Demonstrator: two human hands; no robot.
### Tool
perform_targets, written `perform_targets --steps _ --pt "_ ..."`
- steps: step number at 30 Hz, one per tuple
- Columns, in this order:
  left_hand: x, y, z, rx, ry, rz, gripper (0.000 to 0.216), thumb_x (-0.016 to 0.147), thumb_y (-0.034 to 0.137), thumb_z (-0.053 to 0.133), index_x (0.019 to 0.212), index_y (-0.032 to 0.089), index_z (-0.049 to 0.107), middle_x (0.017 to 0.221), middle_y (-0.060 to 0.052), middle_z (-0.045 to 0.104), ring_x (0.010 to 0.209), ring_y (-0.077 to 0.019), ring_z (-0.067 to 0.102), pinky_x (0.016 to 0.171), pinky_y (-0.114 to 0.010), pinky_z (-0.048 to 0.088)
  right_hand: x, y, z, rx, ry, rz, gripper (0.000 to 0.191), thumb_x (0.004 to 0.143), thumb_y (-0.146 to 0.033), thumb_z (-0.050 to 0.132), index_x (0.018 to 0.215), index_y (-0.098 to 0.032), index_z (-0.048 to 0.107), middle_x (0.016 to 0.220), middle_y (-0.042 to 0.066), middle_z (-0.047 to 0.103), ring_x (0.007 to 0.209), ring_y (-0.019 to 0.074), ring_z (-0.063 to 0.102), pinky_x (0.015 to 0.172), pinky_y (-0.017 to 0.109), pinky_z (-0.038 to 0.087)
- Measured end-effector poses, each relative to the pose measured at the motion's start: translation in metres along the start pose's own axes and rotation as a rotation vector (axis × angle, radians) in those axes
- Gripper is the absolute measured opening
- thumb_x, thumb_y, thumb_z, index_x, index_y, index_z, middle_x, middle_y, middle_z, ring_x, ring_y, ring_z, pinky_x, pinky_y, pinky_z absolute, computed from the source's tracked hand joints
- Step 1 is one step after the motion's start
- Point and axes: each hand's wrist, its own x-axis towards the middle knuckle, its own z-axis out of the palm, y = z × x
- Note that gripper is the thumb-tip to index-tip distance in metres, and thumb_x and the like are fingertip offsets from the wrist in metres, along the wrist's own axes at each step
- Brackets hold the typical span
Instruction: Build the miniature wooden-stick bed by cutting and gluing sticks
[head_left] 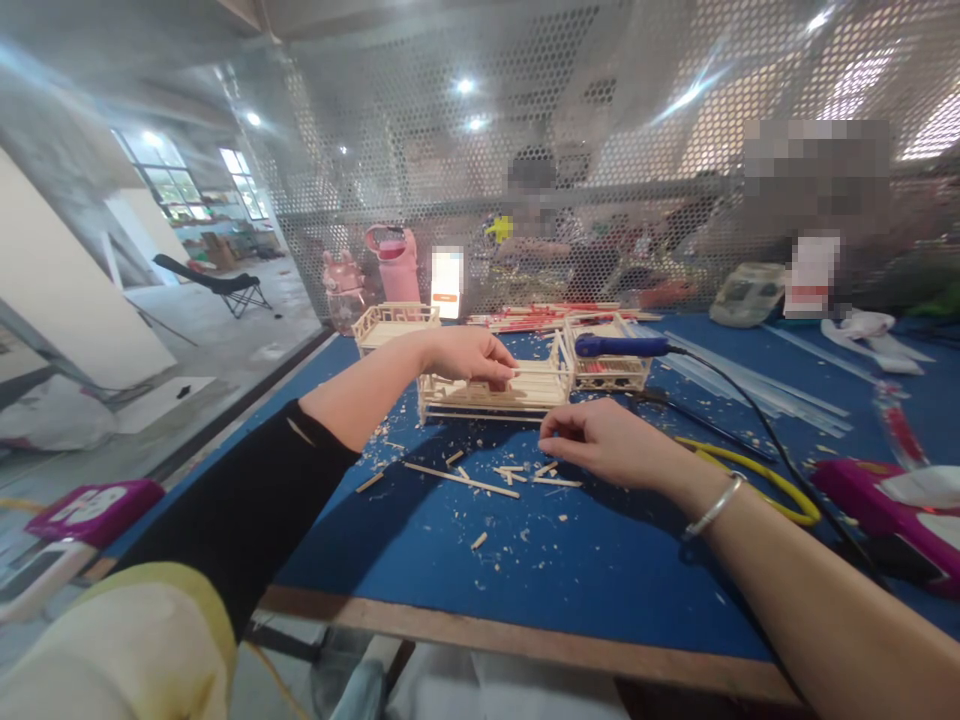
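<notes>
A small frame of pale wooden sticks (493, 402), shaped like a miniature bed, stands in the middle of the blue table. My left hand (466, 354) reaches over its slats with thumb and fingertips pinched together; what sits between them is too small to make out. In front of the frame's right corner, my right hand (604, 440) hovers with fingers curled and thumb near the index finger. Anything in that hand is hidden. Several cut stick pieces (510, 472) and one longer stick (461, 480) lie before the frame.
Similar stick frames stand at back left (394, 325) and right. A blue glue gun (619, 346) rests on the right one, its cable trailing right. Glue sticks (750, 380), pliers, a yellow loop (795, 508), a lit phone (447, 282) and a pink bottle (396, 262) surround the work. A perforated screen stands behind.
</notes>
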Motion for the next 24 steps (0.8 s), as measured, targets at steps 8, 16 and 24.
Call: perform_targets --steps 8,16,24 --pt "-0.0044 -0.0017 -0.0001 -0.304 0.049 -0.050 0.044 0.080 0.047 0.045 0.110 0.019 0.059 0.113 -0.008 0.064 0.084 -0.0125 0.061 0.075 -0.024 0.044 -0.0009 -0.0014 -0.0005 0.012 -0.008 -0.010 0.019 0.077 -0.030 0.050 0.073 -0.017 0.063 0.056 -0.003 0.052 0.052 0.0100 0.042 0.051 0.023 0.031" --pt "-0.0024 -0.0031 0.0023 -0.148 0.015 -0.026 0.033 0.072 0.045 0.055 0.091 0.023 0.069 0.091 -0.004 0.071 0.079 -0.0131 0.059 0.069 -0.023 0.044 -0.0002 -0.0004 0.0006 0.007 -0.024 -0.018 0.019 0.078 -0.031 0.051 0.074 -0.017 0.063 0.056 -0.002 0.052 0.052 0.0101 0.043 0.051 0.023 0.031" --pt "0.0016 -0.0100 0.0031 -0.171 -0.006 -0.007 0.033 0.074 0.044 0.054 0.093 0.022 0.069 0.092 -0.004 0.071 0.081 -0.0139 0.060 0.072 -0.026 0.045 -0.0002 -0.0008 0.0008 0.016 -0.037 -0.013 0.020 0.077 -0.032 0.051 0.074 -0.017 0.063 0.055 -0.002 0.052 0.052 0.0102 0.043 0.051 0.023 0.032"
